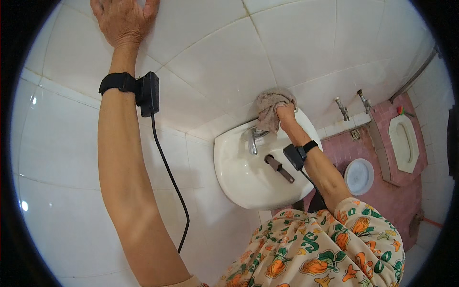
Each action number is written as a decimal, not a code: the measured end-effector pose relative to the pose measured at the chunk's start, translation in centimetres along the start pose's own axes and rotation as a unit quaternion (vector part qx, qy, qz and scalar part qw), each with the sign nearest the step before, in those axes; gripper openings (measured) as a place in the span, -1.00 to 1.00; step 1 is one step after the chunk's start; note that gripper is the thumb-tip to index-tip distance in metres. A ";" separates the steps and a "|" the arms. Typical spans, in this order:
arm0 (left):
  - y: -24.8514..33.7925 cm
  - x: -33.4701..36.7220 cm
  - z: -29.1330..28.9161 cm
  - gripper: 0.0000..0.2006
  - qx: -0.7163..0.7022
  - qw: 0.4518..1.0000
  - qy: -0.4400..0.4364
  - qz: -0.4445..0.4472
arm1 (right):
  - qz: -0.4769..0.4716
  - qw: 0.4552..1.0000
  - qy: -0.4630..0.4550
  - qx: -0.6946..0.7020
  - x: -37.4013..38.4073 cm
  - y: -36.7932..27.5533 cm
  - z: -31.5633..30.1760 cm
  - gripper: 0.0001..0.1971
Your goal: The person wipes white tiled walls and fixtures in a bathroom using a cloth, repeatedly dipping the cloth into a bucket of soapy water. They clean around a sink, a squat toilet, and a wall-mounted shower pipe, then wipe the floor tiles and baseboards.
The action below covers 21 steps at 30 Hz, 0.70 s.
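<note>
My right hand (285, 116) is closed on a crumpled grey-brown cloth (268, 106) at the back right corner of the white washbasin (234, 184), close to the tiled wall. Part of the fingers is hidden in the folds. Left of the cloth stands a chrome tap (252, 142). A brown tapered object (280, 169) with a flat, holed end lies over the basin's drain; I cannot tell its kind. High on the left, my left hand (125, 21) reaches up against the white wall tiles (201, 24), its thumb and outer finger apart and the fingertips cut off by the frame.
Two wall taps (342, 109) jut out right of the basin. On the pink tiled floor (339, 148) stands a round whitish tub (359, 176). A squat toilet (403, 143) is set in a raised pink step, with a red-and-green brush-like item beside it. A black cable (167, 165) hangs from my left wrist.
</note>
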<state>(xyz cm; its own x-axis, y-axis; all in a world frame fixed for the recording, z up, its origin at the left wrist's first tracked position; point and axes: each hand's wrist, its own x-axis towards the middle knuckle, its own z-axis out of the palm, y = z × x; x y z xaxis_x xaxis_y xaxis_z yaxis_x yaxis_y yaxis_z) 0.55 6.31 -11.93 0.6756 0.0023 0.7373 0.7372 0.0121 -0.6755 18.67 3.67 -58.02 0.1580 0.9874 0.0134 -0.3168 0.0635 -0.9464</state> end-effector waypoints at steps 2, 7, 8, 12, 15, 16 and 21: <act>-1.9 -2.1 -0.7 -0.48 0.033 0.999 0.000 0.013 | 0.114 0.976 0.002 0.183 -3.2 -7.6 5.8 -0.69; -0.6 -1.4 -0.4 -0.49 0.014 1.000 0.004 -0.010 | -0.223 0.948 -0.120 -0.194 -0.2 -12.0 7.4 -0.68; -0.5 -1.3 -0.4 -0.49 0.013 1.000 0.010 -0.010 | -0.261 0.928 -0.133 -0.231 0.1 -11.6 7.4 -0.68; -0.3 -0.9 -0.5 -0.49 0.018 1.000 -0.004 -0.016 | -0.157 0.981 -0.022 -0.108 -0.8 -9.3 5.9 -0.71; -0.6 -1.1 -0.6 -0.49 0.003 1.000 -0.001 -0.013 | 0.008 0.999 -0.001 0.032 -1.6 -8.5 4.7 -0.72; -0.7 -1.3 -0.6 -0.49 0.009 1.000 -0.006 -0.012 | 0.017 0.999 -0.012 0.025 -1.7 -8.0 4.0 -0.73; -0.7 -1.1 -1.1 -0.50 0.006 1.000 -0.007 -0.012 | -0.079 0.990 -0.023 -0.113 -0.9 -8.5 3.7 -0.77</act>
<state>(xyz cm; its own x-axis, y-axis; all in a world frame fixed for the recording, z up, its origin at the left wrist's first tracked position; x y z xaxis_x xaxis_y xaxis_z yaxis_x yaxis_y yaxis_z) -0.65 5.18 -12.29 0.6573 0.0165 0.7535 0.7531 0.0249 -0.6575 17.82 2.81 -48.79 0.1436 0.9738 0.1761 -0.0744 0.1881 -0.9793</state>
